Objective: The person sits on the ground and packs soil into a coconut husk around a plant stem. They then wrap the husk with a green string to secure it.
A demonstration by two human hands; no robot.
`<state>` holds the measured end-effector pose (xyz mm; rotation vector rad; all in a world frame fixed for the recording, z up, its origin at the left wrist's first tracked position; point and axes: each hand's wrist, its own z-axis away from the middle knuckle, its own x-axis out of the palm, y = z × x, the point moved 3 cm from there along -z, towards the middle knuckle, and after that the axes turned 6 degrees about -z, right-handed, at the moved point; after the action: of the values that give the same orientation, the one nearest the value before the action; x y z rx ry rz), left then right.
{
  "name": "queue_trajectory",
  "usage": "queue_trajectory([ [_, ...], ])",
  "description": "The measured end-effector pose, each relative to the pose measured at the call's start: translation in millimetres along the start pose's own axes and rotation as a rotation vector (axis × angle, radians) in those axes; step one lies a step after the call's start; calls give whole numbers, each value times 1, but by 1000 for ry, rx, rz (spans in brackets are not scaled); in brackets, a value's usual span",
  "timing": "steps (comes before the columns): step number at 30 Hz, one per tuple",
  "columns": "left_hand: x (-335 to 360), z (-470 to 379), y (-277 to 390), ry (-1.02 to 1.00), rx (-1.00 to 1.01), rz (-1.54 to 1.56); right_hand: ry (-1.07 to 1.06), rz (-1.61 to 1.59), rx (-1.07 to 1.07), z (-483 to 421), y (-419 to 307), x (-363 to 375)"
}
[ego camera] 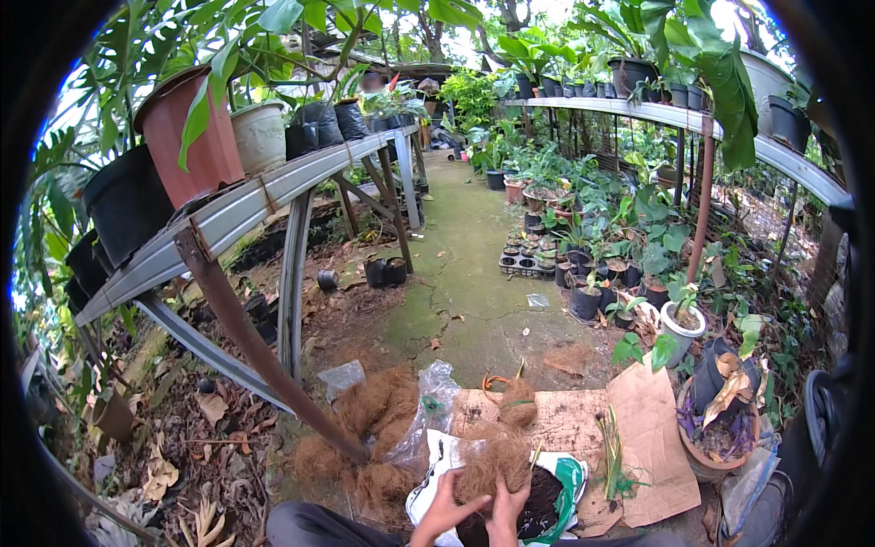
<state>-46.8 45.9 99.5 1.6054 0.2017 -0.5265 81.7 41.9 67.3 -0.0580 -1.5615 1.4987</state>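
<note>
Both hands grip a loose clump of brown coconut fibre (491, 459). My left hand (446, 509) cups its left side and my right hand (509, 507) its lower right. Below them lies an opened white and green plastic sack (573, 478) with dark soil (543, 502) in it. Beyond the clump, a fibre ball (519, 405) bound with green string rests on the cardboard (660, 451). Long green leaf cuttings (610, 455) lie to the right, with green string by their lower end. A heap of loose coconut fibre (383, 410) and a clear plastic bag (434, 396) are at the left.
A rusty metal post (266, 342) slants down close on my left, under a metal plant bench (225, 225). A terracotta pot (718, 451) and a white pot (682, 331) stand right. Ahead runs a mossy concrete path (451, 225), with a black seedling tray (525, 267) beside it.
</note>
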Motion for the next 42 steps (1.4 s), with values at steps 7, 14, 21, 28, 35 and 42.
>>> queue_trajectory([
  [7,-25,8,-17,172,-372,683,-363,105,129,4,-1,4],
  [14,-22,-1,7,324,-151,436,-388,421,30,6,3,5],
  [21,-31,-2,5,328,-154,391,-139,232,54,-3,-5,-6],
  [28,-8,2,-1,600,-118,542,-137,167,166,5,0,3],
  [35,10,2,3,626,-142,343,-340,212,-18,33,-4,34],
  [42,1,5,-2,478,-201,558,-242,550,-251,24,-23,20],
])
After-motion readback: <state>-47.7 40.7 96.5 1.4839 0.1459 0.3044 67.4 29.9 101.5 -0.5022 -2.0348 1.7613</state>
